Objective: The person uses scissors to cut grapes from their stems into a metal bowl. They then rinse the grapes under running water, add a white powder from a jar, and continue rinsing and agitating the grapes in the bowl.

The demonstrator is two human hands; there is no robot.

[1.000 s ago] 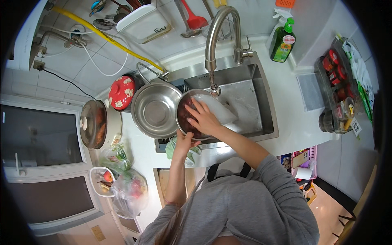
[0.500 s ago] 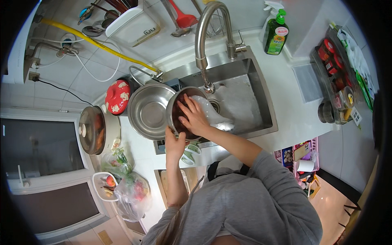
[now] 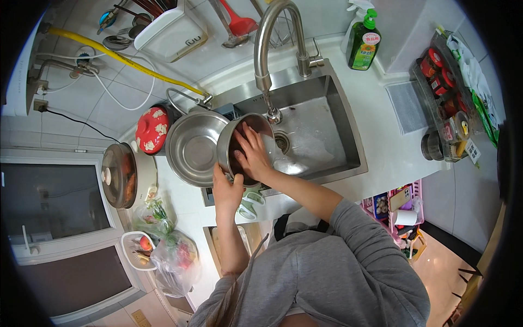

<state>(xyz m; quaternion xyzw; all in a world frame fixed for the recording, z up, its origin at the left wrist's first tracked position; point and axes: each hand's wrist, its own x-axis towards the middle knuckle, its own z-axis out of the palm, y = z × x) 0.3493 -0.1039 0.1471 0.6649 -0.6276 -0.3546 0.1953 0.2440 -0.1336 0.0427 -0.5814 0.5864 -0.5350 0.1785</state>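
A deep stainless steel bowl [image 3: 224, 151] is tilted over the left side of the sink, its mouth toward the right. My left hand [image 3: 225, 192] grips its near rim, with the thumb up along the edge. Inside the bowl my right hand [image 3: 252, 153] lies with fingers stretched and spread over the dark reddish-brown inside; I cannot make out whether something lies under it. Cloudy water [image 3: 289, 165] spills from the bowl's lip into the metal sink [image 3: 357, 139]. Left of it sits a wide shallow steel basin [image 3: 180, 150], partly overlapped by the bowl.
A tall curved faucet [image 3: 262, 65] hangs over the sink beside the drain [image 3: 281, 143]. Green-handled scissors [image 3: 250, 205] lie at the front edge. A green pump bottle [image 3: 364, 46] stands behind right. Leftward are a red lidded pot [image 3: 152, 129], a glass-lidded cooker [image 3: 118, 177] and bagged vegetables [image 3: 174, 261].
The stream of water from the bowl has thinned and shrunk. Both hands keep their places on the tilted bowl, and the whole view has shifted slightly.
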